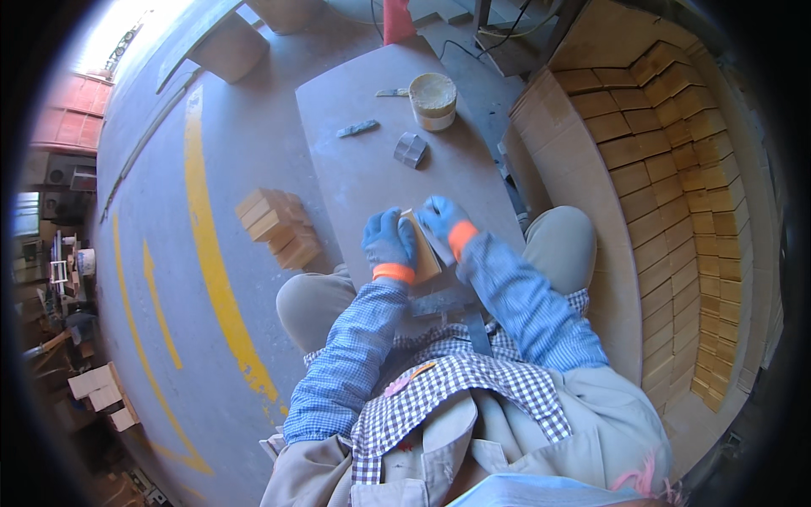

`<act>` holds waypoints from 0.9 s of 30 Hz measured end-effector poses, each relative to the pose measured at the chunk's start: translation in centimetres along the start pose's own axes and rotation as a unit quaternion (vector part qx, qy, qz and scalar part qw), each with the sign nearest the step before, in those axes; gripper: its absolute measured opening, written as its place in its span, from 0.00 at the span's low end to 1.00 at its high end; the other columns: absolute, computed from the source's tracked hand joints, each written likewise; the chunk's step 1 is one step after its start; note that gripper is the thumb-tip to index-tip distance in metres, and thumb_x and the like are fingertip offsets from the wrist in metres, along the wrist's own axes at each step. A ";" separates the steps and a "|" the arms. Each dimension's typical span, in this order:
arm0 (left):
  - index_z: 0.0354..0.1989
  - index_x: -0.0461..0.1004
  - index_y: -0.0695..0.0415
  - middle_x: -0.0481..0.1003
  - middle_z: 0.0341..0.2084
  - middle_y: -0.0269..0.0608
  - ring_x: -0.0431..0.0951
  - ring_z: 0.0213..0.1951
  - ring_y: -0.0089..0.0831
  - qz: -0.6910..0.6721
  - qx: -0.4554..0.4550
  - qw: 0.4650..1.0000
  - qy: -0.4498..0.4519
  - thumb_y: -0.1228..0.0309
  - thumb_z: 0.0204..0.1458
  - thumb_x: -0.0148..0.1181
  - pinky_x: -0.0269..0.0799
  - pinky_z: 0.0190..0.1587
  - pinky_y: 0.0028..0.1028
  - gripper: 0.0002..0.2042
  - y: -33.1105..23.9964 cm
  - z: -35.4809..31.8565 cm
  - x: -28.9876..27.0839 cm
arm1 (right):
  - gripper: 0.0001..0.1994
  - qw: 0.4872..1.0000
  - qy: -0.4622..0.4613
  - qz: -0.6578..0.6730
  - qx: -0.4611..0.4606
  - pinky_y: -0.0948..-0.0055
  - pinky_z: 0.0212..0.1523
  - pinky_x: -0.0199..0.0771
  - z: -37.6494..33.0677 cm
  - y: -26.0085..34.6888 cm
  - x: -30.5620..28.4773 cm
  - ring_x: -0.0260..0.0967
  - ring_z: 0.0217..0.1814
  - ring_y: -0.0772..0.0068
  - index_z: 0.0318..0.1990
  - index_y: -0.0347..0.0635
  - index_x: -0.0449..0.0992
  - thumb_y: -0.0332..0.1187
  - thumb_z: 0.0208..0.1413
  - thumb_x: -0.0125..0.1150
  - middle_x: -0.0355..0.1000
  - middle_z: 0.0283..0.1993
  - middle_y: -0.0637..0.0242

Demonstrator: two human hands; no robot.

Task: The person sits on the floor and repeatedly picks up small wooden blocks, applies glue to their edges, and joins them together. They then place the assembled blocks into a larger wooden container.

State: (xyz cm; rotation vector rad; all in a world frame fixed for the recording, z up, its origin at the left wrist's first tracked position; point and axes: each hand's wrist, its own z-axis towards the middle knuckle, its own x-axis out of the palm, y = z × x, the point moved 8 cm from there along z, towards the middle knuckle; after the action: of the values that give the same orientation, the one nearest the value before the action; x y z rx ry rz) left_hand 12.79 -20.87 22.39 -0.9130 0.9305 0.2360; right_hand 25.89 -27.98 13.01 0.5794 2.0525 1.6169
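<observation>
From my remote seat I judge this piece to be partway through: the wooden block [427, 264] is at the near end of the table [346, 169], its left side gripped by the left hand [389, 238], while the right hand [444, 221] is curled at its right side, though I can't tell what it pinches. I see similar blocks stacked on the floor [277, 228] and rows more in the carton [562, 144], but I can't tell which are finished and which are left.
</observation>
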 end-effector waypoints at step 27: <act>0.48 0.75 0.51 0.77 0.41 0.43 0.76 0.45 0.45 0.127 0.044 0.989 0.059 0.59 0.56 0.55 0.67 0.51 0.43 0.15 -2.3 -0.5 -1.9 | 0.10 0.995 -0.013 -0.097 0.034 0.73 0.32 0.71 -7.1 2.1 -3.3 0.64 0.28 0.80 0.32 0.40 0.75 0.37 0.57 0.65 0.71 0.26 0.70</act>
State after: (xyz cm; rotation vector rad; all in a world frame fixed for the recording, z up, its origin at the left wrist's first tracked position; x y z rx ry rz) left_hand 12.59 -22.34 25.02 -0.7314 1.1586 0.3576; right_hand 24.45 -34.94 16.84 0.4073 2.0799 1.4265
